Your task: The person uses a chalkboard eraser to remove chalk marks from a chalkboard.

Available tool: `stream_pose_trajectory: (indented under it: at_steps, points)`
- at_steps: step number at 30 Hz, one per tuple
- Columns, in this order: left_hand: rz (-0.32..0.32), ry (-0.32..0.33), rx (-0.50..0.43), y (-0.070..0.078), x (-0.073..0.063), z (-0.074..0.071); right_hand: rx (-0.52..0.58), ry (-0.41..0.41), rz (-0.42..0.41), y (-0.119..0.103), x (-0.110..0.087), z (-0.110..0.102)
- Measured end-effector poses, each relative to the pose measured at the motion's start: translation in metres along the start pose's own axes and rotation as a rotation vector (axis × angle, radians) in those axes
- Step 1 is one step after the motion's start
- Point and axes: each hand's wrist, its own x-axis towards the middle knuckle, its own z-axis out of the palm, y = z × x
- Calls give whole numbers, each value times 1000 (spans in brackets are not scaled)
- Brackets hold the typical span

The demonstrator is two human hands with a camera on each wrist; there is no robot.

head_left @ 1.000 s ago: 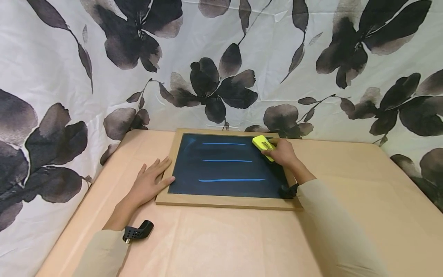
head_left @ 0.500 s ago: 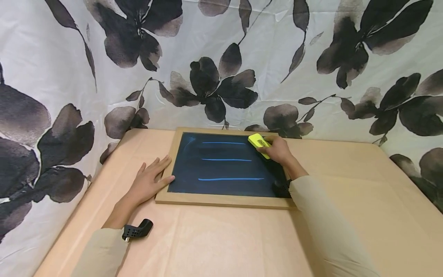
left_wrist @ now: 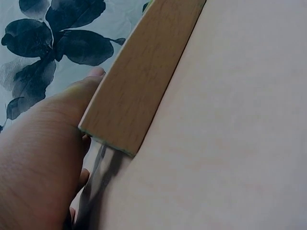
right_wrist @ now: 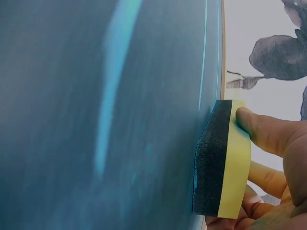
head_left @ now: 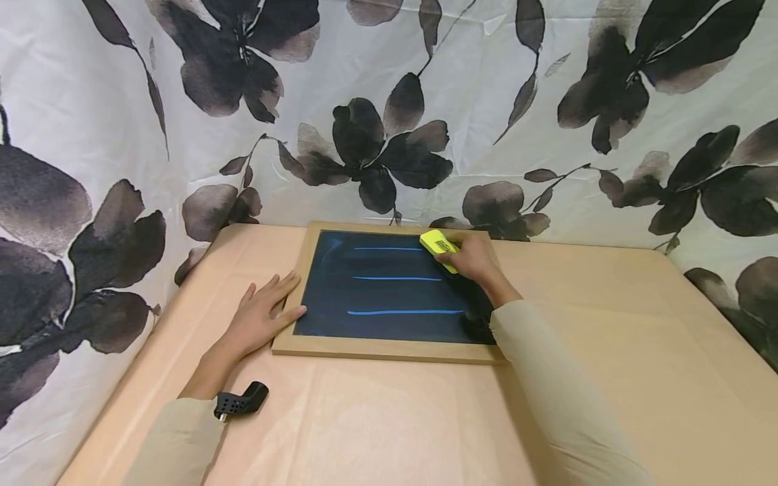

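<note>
A wood-framed blackboard [head_left: 389, 297] lies on the table, with three blue lines drawn across it. My right hand [head_left: 477, 260] grips a yellow board eraser [head_left: 439, 248] at the right end of the top line. In the right wrist view the dark felt of the eraser [right_wrist: 211, 163] meets the board surface, and my thumb and fingers pinch its yellow back. My left hand [head_left: 261, 314] rests with spread fingers at the left side of the frame, thumb on the wood. The left wrist view shows that hand [left_wrist: 43, 153] against the frame's edge [left_wrist: 139, 76].
The light table [head_left: 389, 418] extends in front of the board and to both sides. Behind it hangs a white cloth [head_left: 486, 81] with dark flowers. A black wrist device [head_left: 242, 399] sits on the left wrist.
My right hand has slid the eraser leftward across the upper right of the board, onto the right end of the top line, which looks shorter. The left hand has stayed in place.
</note>
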Motion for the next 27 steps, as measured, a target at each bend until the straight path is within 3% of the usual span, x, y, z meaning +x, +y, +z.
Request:
stream_pose_trajectory:
  at_steps: [8,17,27]
  points:
    - [4,0,3,1,1,-1,31,-10,-36,-13,6,8]
    - [4,-2,-5,-1,0,1,27,-12,-13,-31,13,20]
    - [6,2,0,-2,1,1,-47,4,-35,-48,17,30]
